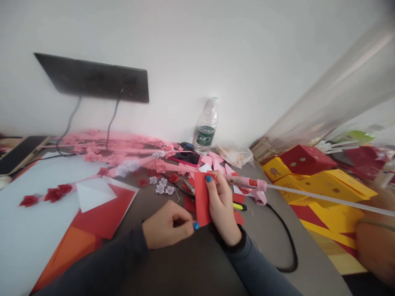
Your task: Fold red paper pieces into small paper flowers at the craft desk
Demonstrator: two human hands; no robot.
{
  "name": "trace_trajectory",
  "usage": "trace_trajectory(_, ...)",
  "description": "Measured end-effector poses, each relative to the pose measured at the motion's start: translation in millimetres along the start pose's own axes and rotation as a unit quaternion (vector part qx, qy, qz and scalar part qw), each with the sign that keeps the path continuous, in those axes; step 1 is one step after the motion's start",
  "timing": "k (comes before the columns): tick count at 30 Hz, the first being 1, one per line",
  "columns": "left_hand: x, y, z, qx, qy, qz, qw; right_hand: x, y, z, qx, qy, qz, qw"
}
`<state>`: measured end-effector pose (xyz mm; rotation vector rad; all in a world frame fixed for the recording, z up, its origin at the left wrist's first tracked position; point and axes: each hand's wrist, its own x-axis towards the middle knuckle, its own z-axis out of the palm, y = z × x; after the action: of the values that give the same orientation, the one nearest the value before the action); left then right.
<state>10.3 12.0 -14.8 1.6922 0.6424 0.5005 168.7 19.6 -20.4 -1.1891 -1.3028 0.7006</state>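
A folded sheet of red paper (202, 201) stands upright in my right hand (222, 201), pinched between thumb and fingers along its right side. My left hand (168, 225) is closed, with its thumb tip at the lower left corner of that paper; its other fingertips are mostly hidden. Just behind the right hand lies a pink hot glue gun (247, 183) with a long white glue stick (327, 199) out of its back. Small pale paper flowers (160, 188) lie beyond the left hand. Partly behind the right wrist is a yellow-and-black cutter (240, 206).
A water bottle (206, 129) stands by the wall. Pink paper-flower stems (123, 144) lie along the back. White and red sheets (105, 209) cover the left. A black cable (291, 242) curves at right, near yellow and red boxes (321, 185). Another person's arm (375, 242) is at far right.
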Motion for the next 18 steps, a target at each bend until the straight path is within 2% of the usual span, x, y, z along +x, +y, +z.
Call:
trace_trajectory(6,2,-6,-11,0.002,0.206,0.014,0.978,-12,-1,5,-0.026,-0.13,-0.031,0.991)
trace_trajectory(8,2,-7,-12,0.015,0.245,0.012,0.969,-14,-1,6,-0.038,-0.145,-0.033,0.988)
trace_trajectory(10,2,-7,-11,0.026,0.257,0.01,0.966,-14,-2,7,-0.03,-0.145,-0.026,0.989)
trace_trajectory(12,2,-6,-8,0.027,0.232,0.0,0.972,-14,-1,7,-0.012,-0.131,-0.018,0.991)
trace_trajectory(14,1,-4,-2,0.024,0.166,-0.014,0.986,-11,-1,6,-0.004,-0.098,-0.013,0.995)
trace_trajectory(16,-1,-2,8,0.011,0.063,-0.015,0.998,-8,0,5,-0.009,-0.058,-0.009,0.998)
trace_trajectory(18,-4,2,17,-0.018,-0.064,-0.003,0.998,-3,0,2,-0.017,-0.026,-0.009,0.999)
